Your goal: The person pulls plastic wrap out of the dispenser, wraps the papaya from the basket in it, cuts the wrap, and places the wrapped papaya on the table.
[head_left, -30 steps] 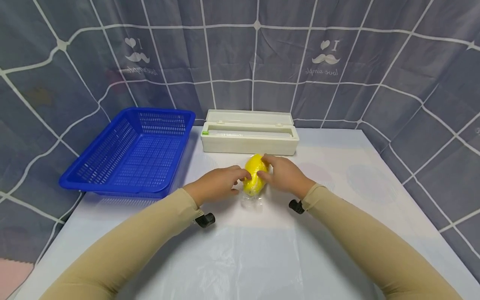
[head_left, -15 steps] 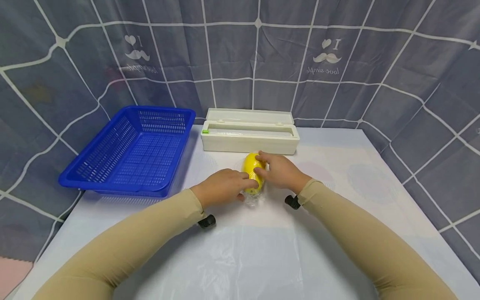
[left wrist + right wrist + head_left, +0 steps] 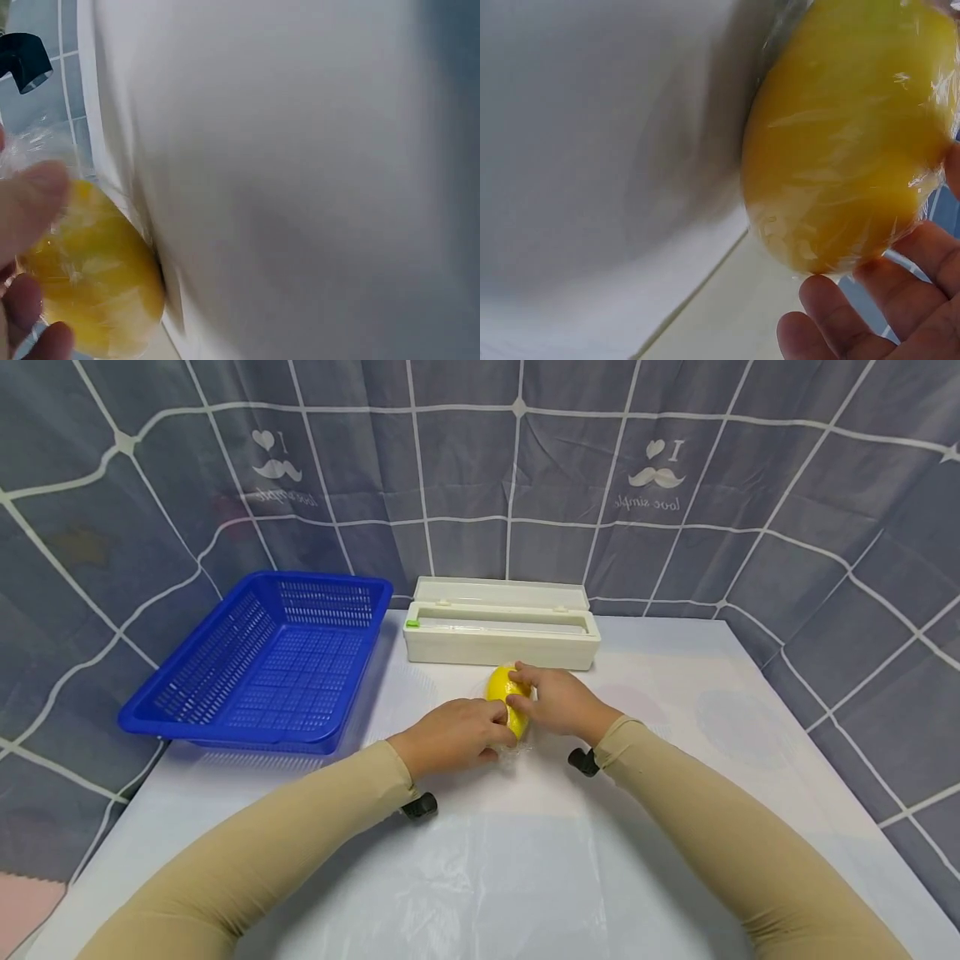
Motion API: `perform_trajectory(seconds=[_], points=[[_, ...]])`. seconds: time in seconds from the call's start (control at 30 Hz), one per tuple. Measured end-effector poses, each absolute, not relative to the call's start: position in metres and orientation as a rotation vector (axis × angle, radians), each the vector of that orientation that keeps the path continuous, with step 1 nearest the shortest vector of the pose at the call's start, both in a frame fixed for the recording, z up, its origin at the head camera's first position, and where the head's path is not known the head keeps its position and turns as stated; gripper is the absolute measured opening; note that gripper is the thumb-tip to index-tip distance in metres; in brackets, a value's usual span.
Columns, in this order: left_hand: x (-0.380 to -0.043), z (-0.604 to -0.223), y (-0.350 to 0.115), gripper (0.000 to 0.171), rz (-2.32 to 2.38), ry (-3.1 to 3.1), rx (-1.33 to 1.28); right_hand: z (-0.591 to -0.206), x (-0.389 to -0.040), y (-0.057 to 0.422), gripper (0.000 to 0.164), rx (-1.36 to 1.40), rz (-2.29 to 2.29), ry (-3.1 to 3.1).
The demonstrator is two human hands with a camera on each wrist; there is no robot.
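Observation:
A yellow, mango-like fruit (image 3: 498, 683) lies on the white table, wrapped in clear cling film (image 3: 41, 142). My right hand (image 3: 561, 700) holds its far right side, with thumb and fingers curled against it. At the near end, the fingers of my left hand (image 3: 459, 735) are bent around the loose film, and they hide that end. In the left wrist view, crinkled film stands off the fruit (image 3: 112, 274) beside a fingertip. The right wrist view shows film stretched smoothly over the fruit (image 3: 847, 142), with several fingers (image 3: 907, 300) beneath it.
Behind the fruit stands a long white cling film box (image 3: 502, 652), its lid raised and a green piece at its left end. A blue perforated plastic basket (image 3: 247, 727) sits at the back left. Grey checked curtains (image 3: 465, 468) surround the table (image 3: 525, 877).
My left hand has moved right and its fingers have closed in around the near end of the fruit. My right hand has shifted slightly left, still on the fruit.

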State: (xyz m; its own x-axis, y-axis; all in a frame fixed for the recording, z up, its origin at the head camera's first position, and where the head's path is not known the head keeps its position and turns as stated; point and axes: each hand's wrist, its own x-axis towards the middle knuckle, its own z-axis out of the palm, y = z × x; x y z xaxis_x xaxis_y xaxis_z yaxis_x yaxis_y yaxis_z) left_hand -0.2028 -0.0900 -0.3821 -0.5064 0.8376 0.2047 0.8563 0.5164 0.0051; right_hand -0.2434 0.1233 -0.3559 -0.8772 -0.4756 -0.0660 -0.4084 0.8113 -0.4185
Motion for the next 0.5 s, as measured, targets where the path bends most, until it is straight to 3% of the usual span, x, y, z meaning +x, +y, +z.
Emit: perform_trajectory(seconds=[0.17, 0.5], points=[[-0.205, -0.388, -0.09, 0.007, -0.402, -2.54, -1.357, -0.358, -0.244, 0.126, 0.052, -0.724, -0.621, 2.832], [-0.213, -0.394, -0.093, 0.009, -0.934, -2.679, -1.054, -0.357, -0.245, 0.131, 0.048, -0.818, -0.598, 2.805]])
